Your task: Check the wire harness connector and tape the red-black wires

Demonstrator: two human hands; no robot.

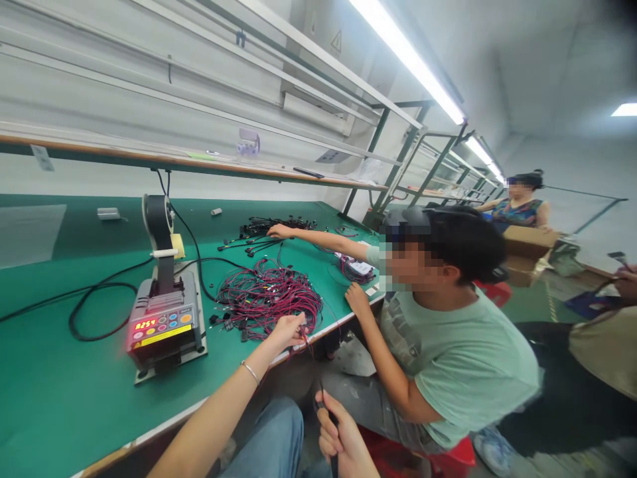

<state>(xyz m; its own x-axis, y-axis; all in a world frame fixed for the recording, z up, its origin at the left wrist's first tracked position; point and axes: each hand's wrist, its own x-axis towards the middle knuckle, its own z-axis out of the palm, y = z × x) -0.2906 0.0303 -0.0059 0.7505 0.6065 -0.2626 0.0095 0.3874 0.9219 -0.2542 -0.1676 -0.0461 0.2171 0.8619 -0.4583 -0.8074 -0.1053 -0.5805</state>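
Note:
At the table's front edge, my left hand (287, 334) pinches a red and black wire (305, 341) with fingers closed. Just behind it a tangled heap of red and black wires (269, 292) with small connectors spreads over the green table (233, 392). Lower down, off the table and above the lap, my right hand (339, 428) is closed round a slim dark tool (318, 399). Its narrow tip points up, but I cannot make out its exact kind.
On the left stands a tape dispenser (162, 325) with a lit display and a black cable (82, 309). To my right a seated co-worker (462, 345) reaches across to a pile of black cables (279, 226). A shelf (199, 166) runs above the table.

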